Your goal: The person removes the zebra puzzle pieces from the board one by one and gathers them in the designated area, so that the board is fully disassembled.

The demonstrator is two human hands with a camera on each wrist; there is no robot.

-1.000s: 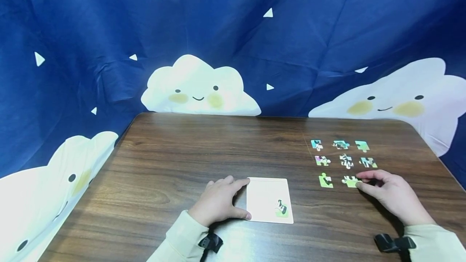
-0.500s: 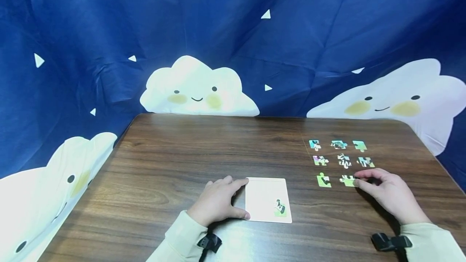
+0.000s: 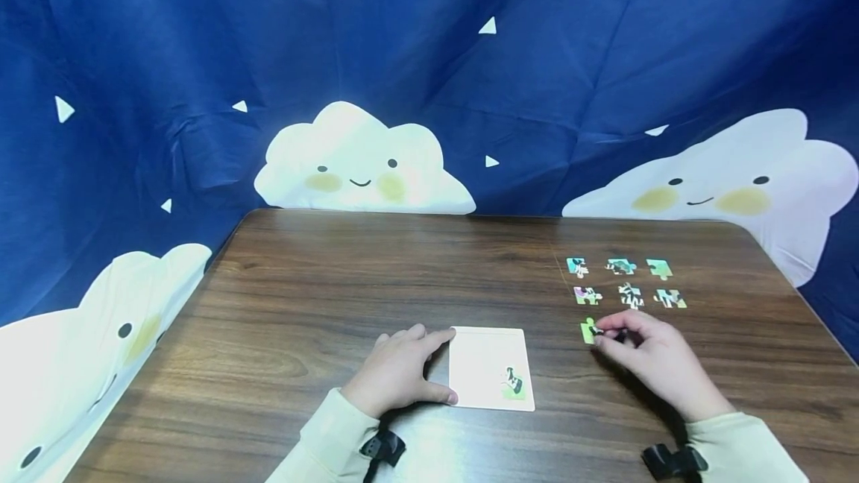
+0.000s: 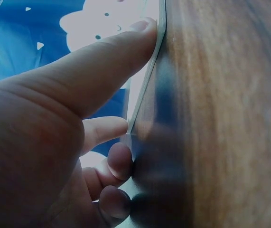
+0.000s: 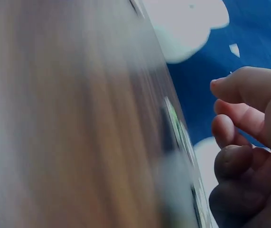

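Observation:
My left hand [image 3: 399,375] touches the left edge of a square white board [image 3: 483,356], its thumb at the near corner and its index finger at the far corner. At the board's lower right lies a green, black and white patch [image 3: 513,384] that looks like a puzzle piece. Over the table at right, my right hand [image 3: 647,356] has its fingertips beside a green puzzle piece [image 3: 587,331], partly covering it. In the right wrist view, thumb and fingers are apart and no piece shows between them. The bottom row's middle piece is not visible, perhaps behind that hand.
Beyond the right hand, two rows of puzzle pieces lie on the brown wooden table [image 3: 349,267], among them a pink and white one [image 3: 587,295] and a green one [image 3: 661,268]. A blue cloth [image 3: 416,43] with smiling clouds hangs behind the table.
My right hand has shifted left from the middle piece of the bottom row to the green one. That middle piece has gone from view. The left hand and board keep their places.

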